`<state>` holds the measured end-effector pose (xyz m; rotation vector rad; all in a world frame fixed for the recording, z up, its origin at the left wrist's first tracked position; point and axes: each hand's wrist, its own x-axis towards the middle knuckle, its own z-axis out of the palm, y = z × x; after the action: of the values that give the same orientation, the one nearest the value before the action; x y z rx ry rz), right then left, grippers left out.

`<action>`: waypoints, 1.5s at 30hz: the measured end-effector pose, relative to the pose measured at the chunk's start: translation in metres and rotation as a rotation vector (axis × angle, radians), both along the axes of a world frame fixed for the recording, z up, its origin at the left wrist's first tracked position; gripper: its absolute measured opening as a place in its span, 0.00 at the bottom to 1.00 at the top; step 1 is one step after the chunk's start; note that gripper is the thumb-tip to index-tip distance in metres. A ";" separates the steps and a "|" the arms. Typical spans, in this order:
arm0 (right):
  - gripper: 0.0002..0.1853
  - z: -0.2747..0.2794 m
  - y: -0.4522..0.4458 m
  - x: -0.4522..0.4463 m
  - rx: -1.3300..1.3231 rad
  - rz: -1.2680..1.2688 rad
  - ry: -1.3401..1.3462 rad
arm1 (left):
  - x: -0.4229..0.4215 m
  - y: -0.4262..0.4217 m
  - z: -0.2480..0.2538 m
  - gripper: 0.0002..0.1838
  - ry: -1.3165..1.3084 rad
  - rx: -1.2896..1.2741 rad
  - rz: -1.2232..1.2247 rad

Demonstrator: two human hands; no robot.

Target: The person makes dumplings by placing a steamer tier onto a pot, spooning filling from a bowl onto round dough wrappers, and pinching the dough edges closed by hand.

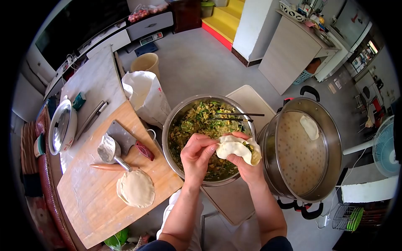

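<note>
A partly closed dumpling [231, 148] is held over the metal bowl [166, 146] of chopped green and yellow filling [197, 119]. Its left edge is pinched between the thumb and fingertips of my left hand [197, 159]. My right hand [248, 167] cradles the other end, thumb in front and fingers behind. Some filling shows at the unsealed right side. Chopsticks [238, 114] rest across the bowl's right rim. To the right, one finished dumpling [310, 127] lies on the perforated steamer tray [299, 163]. Flat round wrappers [135, 188] lie stacked on the wooden board [92, 205].
On the board are a cleaver [121, 136], a rolling pin [104, 167] and a floury metal scoop [107, 149]. A white flour sack [144, 94] stands behind the bowl. The steamer's black handle [310, 92] juts out at the back. A fan [384, 146] stands far right.
</note>
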<state>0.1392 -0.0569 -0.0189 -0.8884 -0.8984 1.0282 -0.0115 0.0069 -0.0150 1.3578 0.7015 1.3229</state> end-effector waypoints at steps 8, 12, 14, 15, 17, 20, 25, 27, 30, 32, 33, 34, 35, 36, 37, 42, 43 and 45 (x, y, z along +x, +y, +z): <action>0.35 0.002 0.000 -0.001 -0.039 0.097 0.322 | -0.006 0.002 0.019 0.12 0.103 0.094 -0.024; 0.35 0.004 0.000 0.003 -0.023 0.161 0.393 | -0.007 0.006 0.015 0.16 -0.020 0.081 -0.097; 0.34 0.005 0.000 0.003 -0.006 0.192 0.445 | -0.009 0.006 0.015 0.17 -0.099 0.055 -0.189; 0.34 0.005 0.000 0.004 -0.003 0.207 0.445 | -0.009 0.006 0.015 0.17 -0.076 0.055 -0.203; 0.34 0.004 0.000 0.004 0.002 0.236 0.447 | -0.010 0.007 0.014 0.16 -0.030 0.056 -0.232; 0.34 0.003 -0.001 0.005 -0.003 0.240 0.438 | -0.011 0.007 0.013 0.15 0.036 0.076 -0.206; 0.35 0.002 0.000 0.004 0.011 0.235 0.402 | -0.016 0.009 0.016 0.15 0.129 0.141 -0.175; 0.35 0.002 0.000 0.004 0.004 0.237 0.401 | -0.016 0.009 0.019 0.15 0.148 0.151 -0.173; 0.36 0.002 -0.001 0.005 -0.014 0.247 0.407 | -0.018 0.007 0.031 0.14 0.170 0.144 -0.181; 0.37 0.007 -0.001 0.002 -0.022 0.253 0.416 | -0.021 0.008 0.037 0.13 0.175 0.124 -0.209; 0.37 0.007 -0.001 0.002 -0.037 0.255 0.416 | -0.021 0.008 0.038 0.13 0.194 0.153 -0.198; 0.37 0.008 -0.001 0.002 -0.051 0.257 0.417 | -0.021 0.009 0.038 0.13 0.214 0.183 -0.186; 0.38 0.008 -0.001 0.001 -0.066 0.260 0.418 | -0.022 0.009 0.038 0.12 0.233 0.213 -0.174; 0.38 0.006 -0.001 0.001 -0.057 0.254 0.408 | -0.022 0.009 0.037 0.12 0.237 0.225 -0.157; 0.38 0.004 -0.001 0.001 -0.049 0.248 0.397 | -0.021 0.009 0.036 0.11 0.240 0.236 -0.139; 0.39 0.005 0.000 -0.001 -0.041 0.229 0.376 | -0.015 0.003 0.035 0.09 0.218 0.186 -0.055; 0.39 0.004 0.000 -0.001 -0.036 0.219 0.369 | -0.014 0.003 0.034 0.09 0.228 0.203 -0.039; 0.39 0.003 0.000 -0.001 -0.028 0.206 0.360 | -0.014 0.002 0.032 0.09 0.241 0.222 -0.028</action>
<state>0.1378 -0.0571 -0.0157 -0.6141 -0.6796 1.3319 -0.0254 0.0091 0.0173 1.7208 0.7090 1.2548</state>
